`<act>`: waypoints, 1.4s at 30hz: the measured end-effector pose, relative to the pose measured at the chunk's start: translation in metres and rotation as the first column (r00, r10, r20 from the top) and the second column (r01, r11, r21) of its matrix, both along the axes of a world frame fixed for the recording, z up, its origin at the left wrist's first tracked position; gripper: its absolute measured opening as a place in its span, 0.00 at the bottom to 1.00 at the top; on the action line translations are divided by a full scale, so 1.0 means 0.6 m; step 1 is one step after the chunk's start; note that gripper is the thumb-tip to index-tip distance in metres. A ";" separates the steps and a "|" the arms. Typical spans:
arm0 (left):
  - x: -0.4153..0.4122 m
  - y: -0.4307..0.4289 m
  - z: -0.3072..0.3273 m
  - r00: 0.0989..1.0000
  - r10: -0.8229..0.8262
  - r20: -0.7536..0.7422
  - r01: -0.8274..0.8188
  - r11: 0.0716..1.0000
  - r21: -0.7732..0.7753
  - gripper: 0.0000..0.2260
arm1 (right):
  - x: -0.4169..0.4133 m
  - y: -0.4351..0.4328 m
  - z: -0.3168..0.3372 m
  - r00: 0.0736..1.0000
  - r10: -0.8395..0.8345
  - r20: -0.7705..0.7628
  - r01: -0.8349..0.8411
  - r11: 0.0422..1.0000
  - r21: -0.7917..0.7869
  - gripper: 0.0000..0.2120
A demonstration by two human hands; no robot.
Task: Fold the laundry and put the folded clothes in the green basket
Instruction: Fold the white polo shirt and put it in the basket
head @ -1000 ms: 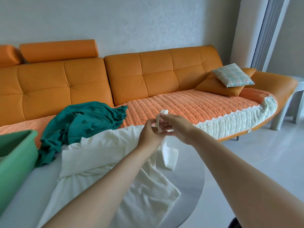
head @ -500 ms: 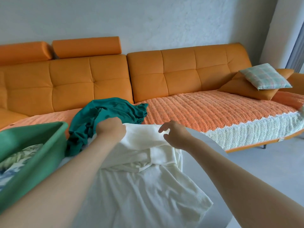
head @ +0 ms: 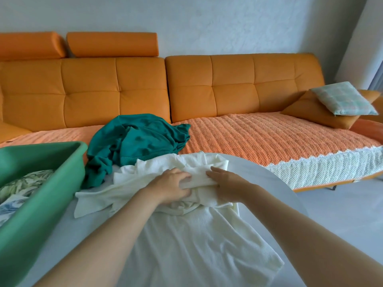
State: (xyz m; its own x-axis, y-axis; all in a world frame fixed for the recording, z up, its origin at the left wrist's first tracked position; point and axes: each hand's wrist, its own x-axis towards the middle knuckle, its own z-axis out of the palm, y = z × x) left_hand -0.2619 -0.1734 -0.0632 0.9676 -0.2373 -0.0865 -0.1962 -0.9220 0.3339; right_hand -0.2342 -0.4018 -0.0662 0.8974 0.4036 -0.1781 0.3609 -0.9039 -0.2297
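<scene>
On the round grey table a white knit top lies spread out, its lower part flat and its upper part bunched up. The left hand has its fingers curled into the bunched cloth, gripping a fold. The right hand rests just beside it, fingers together and laid flat on the same fold. A crumpled teal garment sits behind the white top, partly on the orange sofa. The green basket stands at the left, with leaf-print folded clothes inside.
</scene>
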 end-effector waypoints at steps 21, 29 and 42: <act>0.033 -0.071 0.030 0.978 0.060 0.198 -0.065 0.998 0.019 0.14 | -0.029 -0.077 0.004 0.966 -0.247 -0.080 0.247 0.777 0.579 0.11; 0.171 -0.206 0.012 0.990 0.017 0.140 -0.018 1.000 0.004 0.16 | 0.022 -0.105 -0.008 0.928 -0.330 -0.172 0.372 0.794 0.480 0.14; 0.261 -0.216 0.000 0.909 0.385 0.162 -0.367 0.921 -0.132 0.13 | 0.040 -0.114 -0.012 0.972 -0.138 -0.192 0.199 0.916 0.348 0.19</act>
State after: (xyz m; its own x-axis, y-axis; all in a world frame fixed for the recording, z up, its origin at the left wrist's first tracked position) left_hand -0.1051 -0.3029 -0.0633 0.9835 0.1491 0.1029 0.0936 -0.9045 0.4161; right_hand -0.2100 -0.4703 -0.0733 0.9296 0.3125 -0.1955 0.1409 -0.7913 -0.5950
